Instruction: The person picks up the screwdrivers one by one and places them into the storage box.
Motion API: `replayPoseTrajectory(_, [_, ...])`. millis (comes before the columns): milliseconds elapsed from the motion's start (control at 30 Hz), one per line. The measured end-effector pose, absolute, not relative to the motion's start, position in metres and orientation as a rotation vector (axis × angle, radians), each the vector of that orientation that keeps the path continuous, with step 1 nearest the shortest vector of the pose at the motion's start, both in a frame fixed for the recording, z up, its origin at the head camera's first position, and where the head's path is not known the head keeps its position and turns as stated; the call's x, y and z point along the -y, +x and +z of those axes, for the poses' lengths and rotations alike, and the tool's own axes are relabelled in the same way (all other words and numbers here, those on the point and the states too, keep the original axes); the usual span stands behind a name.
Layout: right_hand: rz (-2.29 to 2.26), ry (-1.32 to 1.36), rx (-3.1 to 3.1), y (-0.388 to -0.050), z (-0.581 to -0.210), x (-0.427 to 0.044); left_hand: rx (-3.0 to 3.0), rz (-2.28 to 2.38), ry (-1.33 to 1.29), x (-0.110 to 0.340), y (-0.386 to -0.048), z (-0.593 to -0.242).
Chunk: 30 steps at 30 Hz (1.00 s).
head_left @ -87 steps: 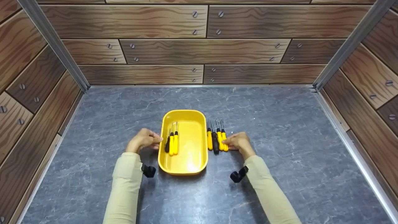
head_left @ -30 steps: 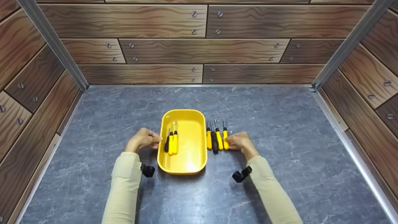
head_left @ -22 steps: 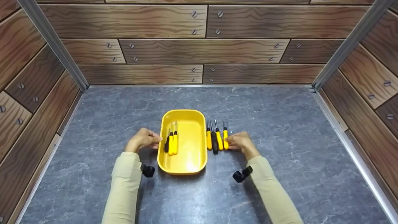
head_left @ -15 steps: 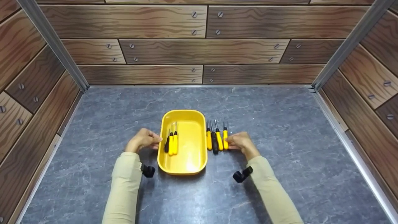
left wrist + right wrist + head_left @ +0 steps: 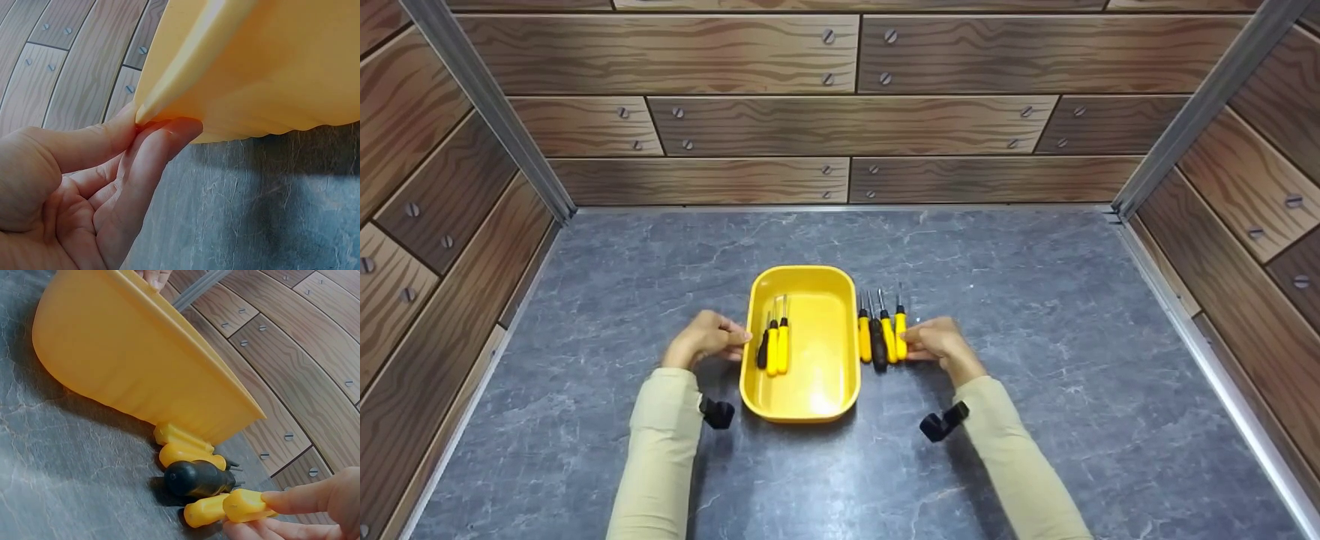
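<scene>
Your R hand [image 5: 934,339] pinches the outermost yellow screwdriver [image 5: 243,506] by its handle. Vs. a moment ago it's shifted a bit toward the tray [image 5: 819,352], tip nearer the surface's [image 5: 1035,337] far edge. From the wrist it overlaps its neighbour's handle, prob. slightly raised, so it looks free of the row [image 5: 879,349] beside the tray's R edge. Your L hand [image 5: 709,337] pinches the tray's L rim, no change. Tray's a little L of mid-surface, w/ 3 screwdrivers [image 5: 772,352] inside, near its L wall.
</scene>
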State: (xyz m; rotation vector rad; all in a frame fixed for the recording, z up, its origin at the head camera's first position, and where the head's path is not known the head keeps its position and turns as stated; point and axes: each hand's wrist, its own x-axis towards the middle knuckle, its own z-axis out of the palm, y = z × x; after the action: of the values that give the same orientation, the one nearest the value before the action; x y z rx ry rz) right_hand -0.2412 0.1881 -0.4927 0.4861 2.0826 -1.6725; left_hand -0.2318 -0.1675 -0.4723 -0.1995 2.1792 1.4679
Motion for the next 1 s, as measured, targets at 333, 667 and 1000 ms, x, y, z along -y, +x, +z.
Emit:
replayPoseTrajectory(333, [-1.695,0.439,-2.075,-0.240,-0.488,-0.185,-2.179,1.480,-0.200,0.167,-0.231,-0.473])
replayPoseTrajectory(667, [-1.668,0.406,-2.097,-0.237,-0.485,-0.182,-2.173,1.482,-0.199,0.167,-0.231,-0.472])
replayPoseTrajectory(1000, [-1.677,0.397,-2.089,-0.236,-0.479,-0.177,-2.170,1.483,-0.214,0.166,-0.231,-0.472])
